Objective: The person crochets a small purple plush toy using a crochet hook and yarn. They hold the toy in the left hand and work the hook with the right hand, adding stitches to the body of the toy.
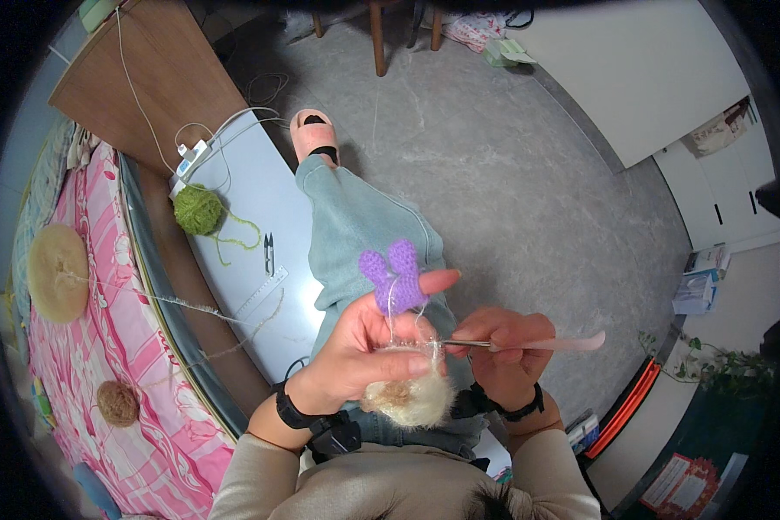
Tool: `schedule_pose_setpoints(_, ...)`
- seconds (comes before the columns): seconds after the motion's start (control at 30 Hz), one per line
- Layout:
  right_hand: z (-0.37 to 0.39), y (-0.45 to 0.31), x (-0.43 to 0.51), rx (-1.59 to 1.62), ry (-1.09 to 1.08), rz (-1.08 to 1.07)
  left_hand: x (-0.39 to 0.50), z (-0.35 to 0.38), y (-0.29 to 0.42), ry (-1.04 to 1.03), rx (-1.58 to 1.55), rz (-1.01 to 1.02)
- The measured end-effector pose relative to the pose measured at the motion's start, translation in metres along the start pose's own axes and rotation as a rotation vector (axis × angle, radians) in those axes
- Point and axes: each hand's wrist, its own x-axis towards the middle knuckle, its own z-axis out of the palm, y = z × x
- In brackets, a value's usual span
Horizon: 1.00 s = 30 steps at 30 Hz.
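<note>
My left hand [370,354] pinches a fuzzy cream-and-brown crocheted piece [413,396] between thumb and fingers. A purple knitted yarn guard [396,286] with two rounded ears sits around its raised index finger, with pale yarn running over it. My right hand [510,344] grips a crochet hook [559,342] with a pale pink handle; the hook's metal tip meets the edge of the fuzzy piece. Strands of yarn lead left to a cream yarn ball [58,273] and a brown yarn ball [117,403], both on the pink bedding.
On the pale board at left lie a green yarn ball [198,209], thread snips [269,255], a clear ruler [262,290] and a power strip [194,158] with cables. The pink patterned bed [188,448] is at far left. White cabinets [702,188] stand at right.
</note>
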Motion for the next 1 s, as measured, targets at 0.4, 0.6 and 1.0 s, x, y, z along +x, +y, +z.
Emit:
schedule_pose_setpoints(0.4,-0.0012,-0.0051,0.0010,0.295,0.081,0.201,0.0002,0.0028,0.0032,-0.022,-0.023,-0.047)
schedule_pose_setpoints(0.6,0.0001,-0.0051,0.0008,0.256,0.091,0.169,-0.0011,0.0027,0.0052,0.018,0.108,-0.029)
schedule_pose_setpoints(1.0,-0.0022,-0.0089,0.0017,0.498,0.152,0.383,-0.0019,-0.0001,0.0037,-0.026,0.108,-0.029)
